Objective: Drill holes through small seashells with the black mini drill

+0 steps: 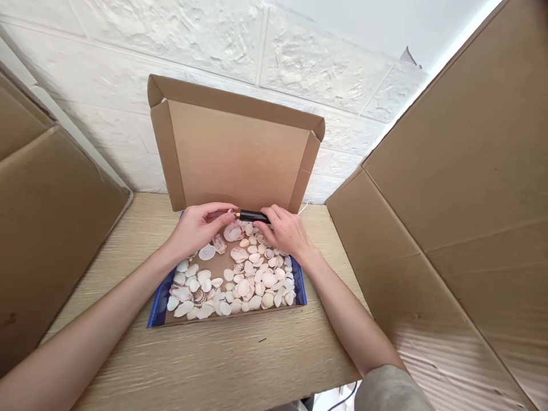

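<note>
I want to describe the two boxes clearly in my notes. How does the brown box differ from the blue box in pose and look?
The brown box stands upright before the white wall, while the blue box lies flat. The brown box has brown side walls; the blue box has blue ones. The blue box holds shells, whereas the brown box shows its plain inner face. Both are open.

I'm facing a white brick-patterned wall (205,34) at twelve o'clock, a torn patch (410,57) showing toward two. A left cardboard panel (47,211) is standing at nine, a right cardboard panel (466,154) at three. A dark sliver (262,340) is lying on my wooden table (214,365) at six, a black cable (346,398) showing at five.
</note>
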`<state>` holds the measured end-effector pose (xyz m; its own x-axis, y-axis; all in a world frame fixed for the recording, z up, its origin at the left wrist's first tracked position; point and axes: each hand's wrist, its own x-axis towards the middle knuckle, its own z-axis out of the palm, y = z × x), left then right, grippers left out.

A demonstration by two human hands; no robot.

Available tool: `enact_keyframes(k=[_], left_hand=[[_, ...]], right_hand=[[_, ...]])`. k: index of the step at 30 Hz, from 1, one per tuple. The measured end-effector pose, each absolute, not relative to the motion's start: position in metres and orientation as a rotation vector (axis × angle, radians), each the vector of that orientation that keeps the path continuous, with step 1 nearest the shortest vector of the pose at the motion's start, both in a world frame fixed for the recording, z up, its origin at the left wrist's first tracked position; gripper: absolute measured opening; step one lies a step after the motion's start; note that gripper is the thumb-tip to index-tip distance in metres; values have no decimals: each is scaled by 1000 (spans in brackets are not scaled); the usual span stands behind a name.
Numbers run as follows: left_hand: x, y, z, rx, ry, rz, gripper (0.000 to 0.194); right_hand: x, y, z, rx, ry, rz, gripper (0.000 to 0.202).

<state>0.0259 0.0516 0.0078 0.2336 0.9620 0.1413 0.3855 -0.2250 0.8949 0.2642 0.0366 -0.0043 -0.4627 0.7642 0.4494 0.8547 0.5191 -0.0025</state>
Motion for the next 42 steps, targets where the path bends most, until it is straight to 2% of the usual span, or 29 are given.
enact_keyframes(k=[10, 24, 29, 34, 42], left_hand=[[27, 43, 8, 1657, 1181, 934, 36], [29, 46, 4, 1355, 1226, 1081, 46], [32, 46, 0, 1443, 1209, 1080, 41], [33, 47, -1, 1466, 1177, 1056, 39], [35, 47, -1, 1448, 1182, 1076, 32]], right_hand=[[262, 32, -7, -1354, -2392, -236, 24], [262, 32, -6, -1492, -2281, -130, 49], [264, 33, -8, -1464, -2311, -144, 45], [267, 33, -12, -1439, -2277, -157, 29], [268, 30, -10, -1446, -2255, -103, 25]])
